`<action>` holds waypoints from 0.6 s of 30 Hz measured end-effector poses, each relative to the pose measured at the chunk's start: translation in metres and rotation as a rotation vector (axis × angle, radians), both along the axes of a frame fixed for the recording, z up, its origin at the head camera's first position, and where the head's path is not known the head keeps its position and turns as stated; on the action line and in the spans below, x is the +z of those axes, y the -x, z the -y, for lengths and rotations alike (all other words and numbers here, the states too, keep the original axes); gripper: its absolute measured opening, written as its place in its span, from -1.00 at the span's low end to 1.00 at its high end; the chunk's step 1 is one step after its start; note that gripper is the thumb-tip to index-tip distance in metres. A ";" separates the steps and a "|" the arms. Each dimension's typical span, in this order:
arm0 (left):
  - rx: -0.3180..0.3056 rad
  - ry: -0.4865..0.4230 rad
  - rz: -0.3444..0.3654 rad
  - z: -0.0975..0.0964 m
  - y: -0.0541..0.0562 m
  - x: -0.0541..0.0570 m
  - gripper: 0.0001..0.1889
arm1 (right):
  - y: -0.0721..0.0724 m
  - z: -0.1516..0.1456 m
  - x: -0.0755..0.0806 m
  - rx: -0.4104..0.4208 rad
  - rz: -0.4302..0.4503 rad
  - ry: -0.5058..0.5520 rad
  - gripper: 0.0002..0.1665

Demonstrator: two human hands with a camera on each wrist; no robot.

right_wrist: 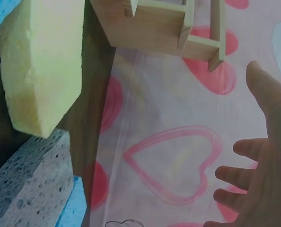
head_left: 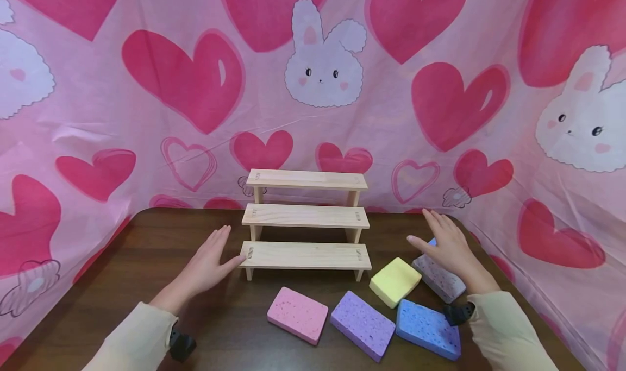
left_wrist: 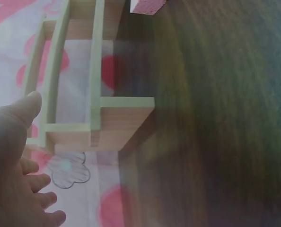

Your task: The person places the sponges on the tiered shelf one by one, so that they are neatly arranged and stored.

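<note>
My left hand (head_left: 207, 268) is held with straight fingers just left of a three-step wooden shelf (head_left: 305, 254) and holds nothing. On the other side my right hand (head_left: 447, 246) hovers, fingers extended, over a grey sponge (head_left: 440, 277), which it partly hides along with a blue piece behind it. Several sponges lie in front of the shelf: a pink sponge (head_left: 297, 314), a purple sponge (head_left: 363, 325), a yellow sponge (head_left: 395, 282) and a blue sponge (head_left: 427, 328). The right wrist view shows the yellow sponge (right_wrist: 46, 66) close up, with the grey one (right_wrist: 34, 184) beneath it.
A dark brown wooden table (head_left: 161, 251) carries everything. Behind it and along both sides hangs a pink cloth (head_left: 264, 110) printed with hearts and rabbits. Each wrist wears a small black device; one, the left wrist camera (head_left: 182, 345), shows by the sleeve.
</note>
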State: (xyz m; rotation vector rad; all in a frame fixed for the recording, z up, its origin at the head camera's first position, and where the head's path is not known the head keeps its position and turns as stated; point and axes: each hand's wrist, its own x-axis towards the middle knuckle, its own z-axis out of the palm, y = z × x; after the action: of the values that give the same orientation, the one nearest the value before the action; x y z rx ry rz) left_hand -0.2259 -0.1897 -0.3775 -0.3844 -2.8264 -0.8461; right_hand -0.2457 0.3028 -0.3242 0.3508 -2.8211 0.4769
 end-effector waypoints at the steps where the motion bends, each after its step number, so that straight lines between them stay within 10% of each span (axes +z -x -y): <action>1: -0.003 -0.006 0.002 -0.001 0.000 -0.001 -0.10 | 0.000 -0.001 -0.001 -0.002 0.004 0.004 0.04; 18: -0.021 -0.044 0.088 -0.008 0.005 -0.019 -0.10 | 0.006 -0.032 -0.019 -0.029 0.057 0.095 0.02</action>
State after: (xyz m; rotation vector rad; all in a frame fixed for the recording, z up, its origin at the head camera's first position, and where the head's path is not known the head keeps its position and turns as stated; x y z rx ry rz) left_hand -0.2305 -0.1813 -0.3962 -0.3810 -2.8827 -0.9506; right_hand -0.2516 0.3349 -0.3429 0.2806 -2.8418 0.6211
